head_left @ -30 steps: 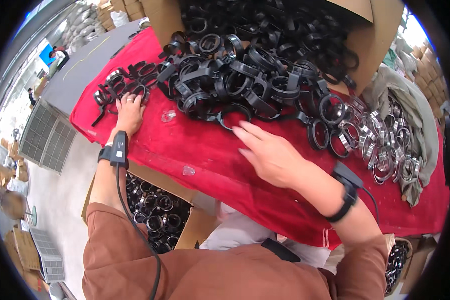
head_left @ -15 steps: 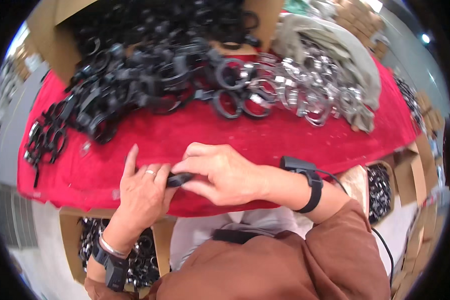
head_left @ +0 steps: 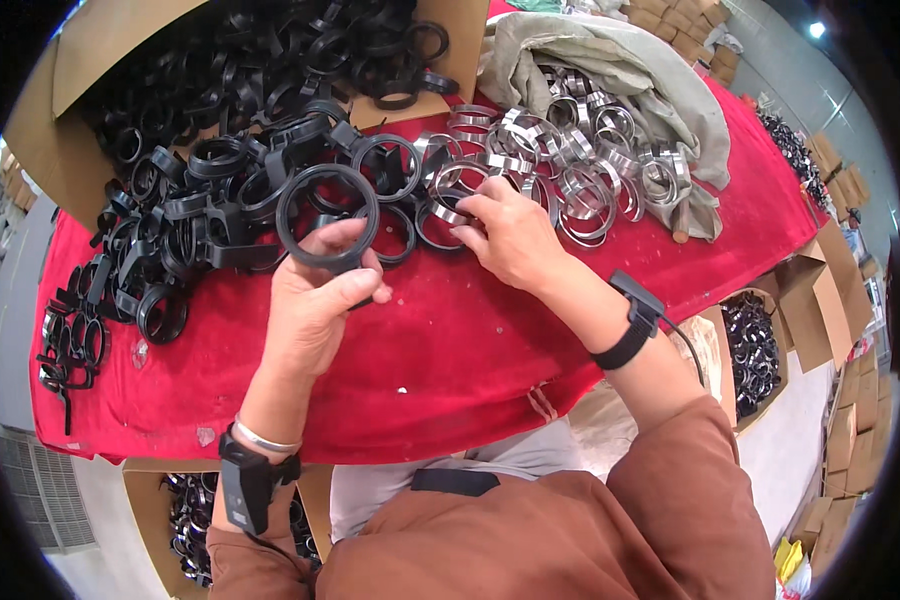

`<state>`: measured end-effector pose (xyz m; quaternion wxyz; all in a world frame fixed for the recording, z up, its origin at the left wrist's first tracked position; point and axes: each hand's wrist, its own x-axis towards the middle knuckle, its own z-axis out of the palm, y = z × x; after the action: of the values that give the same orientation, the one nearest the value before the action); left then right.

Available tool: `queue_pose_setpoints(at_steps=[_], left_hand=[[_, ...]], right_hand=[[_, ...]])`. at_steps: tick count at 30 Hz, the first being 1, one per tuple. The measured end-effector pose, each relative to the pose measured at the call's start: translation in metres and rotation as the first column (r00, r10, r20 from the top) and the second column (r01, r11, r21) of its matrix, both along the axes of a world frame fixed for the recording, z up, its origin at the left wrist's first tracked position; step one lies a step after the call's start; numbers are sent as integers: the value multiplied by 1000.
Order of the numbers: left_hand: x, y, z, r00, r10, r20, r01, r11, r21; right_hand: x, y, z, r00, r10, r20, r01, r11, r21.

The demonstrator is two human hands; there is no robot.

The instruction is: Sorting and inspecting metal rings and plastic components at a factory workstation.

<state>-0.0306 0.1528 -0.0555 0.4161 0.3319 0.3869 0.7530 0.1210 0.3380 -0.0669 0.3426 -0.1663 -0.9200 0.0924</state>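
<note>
Upright in my left hand point(head_left: 308, 315) is a black ring point(head_left: 286, 222) with a short stem, pinched between thumb and fingers above the red cloth. My right hand point(head_left: 518, 238) reaches to the near edge of a heap of silver metal rings point(head_left: 580, 190). Its thumb and fingers close on the rim of one silver metal ring point(head_left: 448, 214), partly hidden by the fingertips. Behind my left hand lies a pile of black rings with stems point(head_left: 215, 160), and a few black rings sit between the two heaps.
A cardboard box point(head_left: 70, 160) spills black rings at the back left. A grey cloth sack point(head_left: 705, 130) lies around the silver rings. Below the table's front edge is a box of dark parts point(head_left: 185, 520); another box of parts point(head_left: 753, 350) stands at right. A cable point(head_left: 692, 355) runs from my right wrist.
My hands were together near the table's front edge on a dark piece. Now they are apart: the left raises a black ring, the right has moved forward to the silver rings.
</note>
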Motion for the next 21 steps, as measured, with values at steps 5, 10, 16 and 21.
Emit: queue_pose_setpoints(at_steps=[5, 10, 16, 21], left_hand=[[0, 18, -5, 996, 72, 59, -70, 997, -45], [4, 24, -14, 978, 185, -92, -189, 981, -32], [6, 21, -13, 995, 94, -45, -97, 993, -63], [10, 18, -14, 997, 46, -55, -49, 997, -53]], right_hand=[[-1, 10, 13, 983, -64, -173, 3, 943, -334], [20, 1, 21, 940, -60, -335, -306, 281, -910], [24, -22, 11, 918, 49, -393, -395, 55, -917], [26, -33, 5, 914, 108, -391, -405, 198, -893]])
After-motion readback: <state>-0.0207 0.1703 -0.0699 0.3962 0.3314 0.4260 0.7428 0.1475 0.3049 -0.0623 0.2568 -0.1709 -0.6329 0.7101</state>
